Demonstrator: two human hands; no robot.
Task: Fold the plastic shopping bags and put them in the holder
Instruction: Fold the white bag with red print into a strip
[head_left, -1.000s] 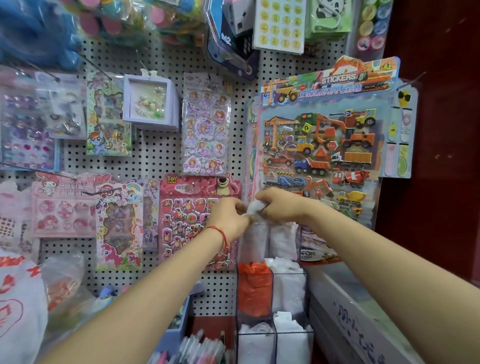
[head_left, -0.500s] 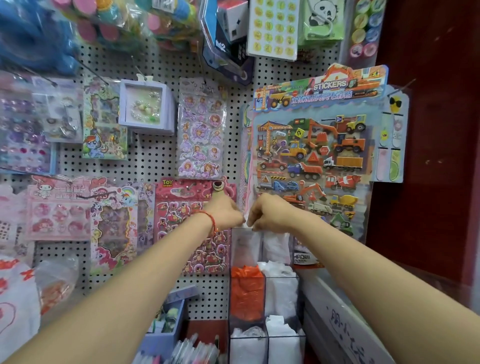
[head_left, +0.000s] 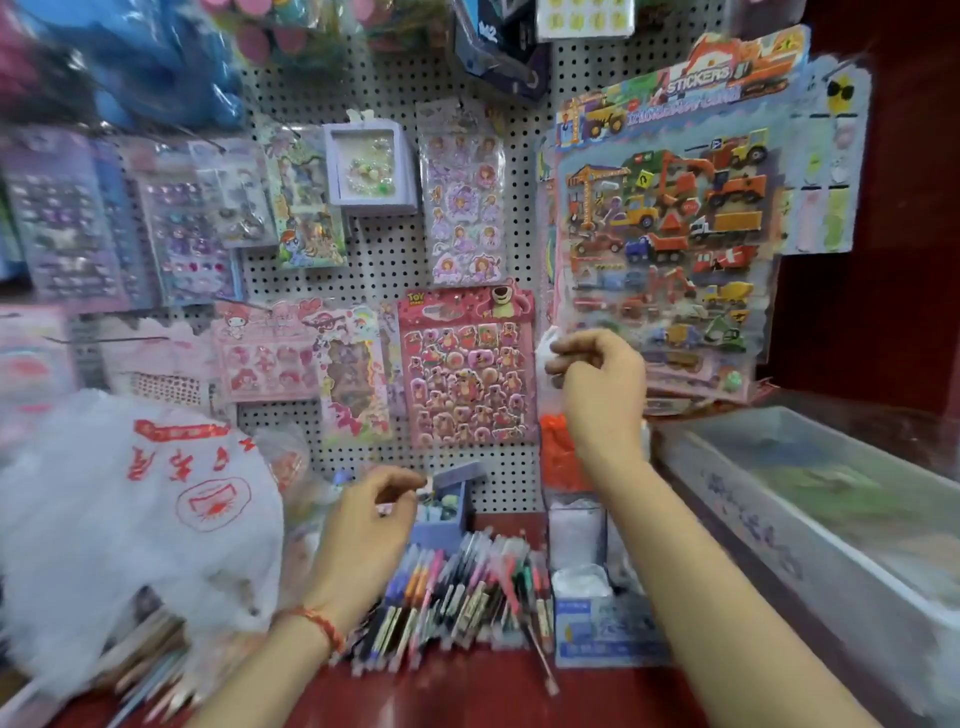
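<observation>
Hands are apart, one high and one low; the right hand (head_left: 597, 376) is raised before the pegboard (head_left: 384, 98), its fingers curled, with a small white bag (head_left: 545, 347) at its fingertips, though blur hides whether the fingers pinch that bag or only touch it; the bag sits at the top of the clear holder (head_left: 549, 525), which stands upright against the pegboard, partly hidden behind the right wrist; an orange bag (head_left: 556, 457) fills a compartment just below the hand, and white folded bags (head_left: 579, 577) show in the compartments lower down; the left hand (head_left: 369, 514) hangs lower and to the left, over a spread of pens (head_left: 467, 587), its fingers loosely curled and holding nothing that can be made out; a red bracelet (head_left: 319, 623) circles its wrist; a large white plastic bag with red print (head_left: 130, 514) lies crumpled at the far left, well apart from the holder; a small blue box (head_left: 447, 501) stands just beyond the left hand's fingertips; a pink bear sticker sheet (head_left: 470, 369) hangs between the two hands, and a construction-vehicle sticker sheet (head_left: 665, 223) hangs above and behind the right hand; a clear bin (head_left: 810, 540) runs along the right side, beside the right forearm; the counter (head_left: 493, 696) beneath is red.
</observation>
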